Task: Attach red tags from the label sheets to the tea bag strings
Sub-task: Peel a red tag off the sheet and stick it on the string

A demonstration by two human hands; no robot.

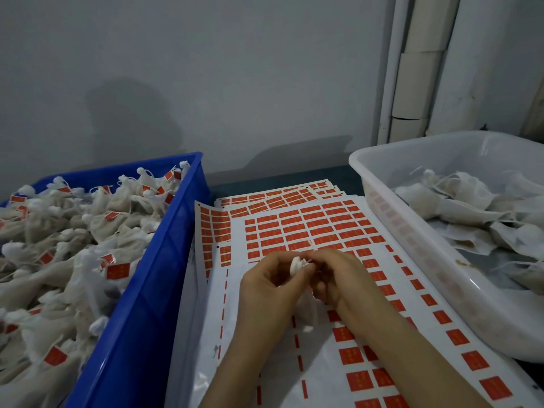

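The two forearms are reaching in from the near edge, and the hands are meeting over the middle of the label sheets (309, 228). Going from left: the blue bin (153, 278) is lying at the left, filled with tea bags that are already wearing red tags. The left hand (270, 285) is curling closed around the gathered top of a tea bag (295, 265), pinching it between thumb and fingers, with the rest of the bag hanging below the hands, mostly hidden. The right hand (338, 278) is touching it from the right, its fingertips pressed together on what looks like a red tag at the string, though the tag itself is too small to make out clearly. So the work is sitting directly between the two hands, the bag running near to far, neither hand nearer. At the right, the white bin (382, 207) is holding untagged bags. The coming move probably depends on the tagged bag going left, toward the blue bin.
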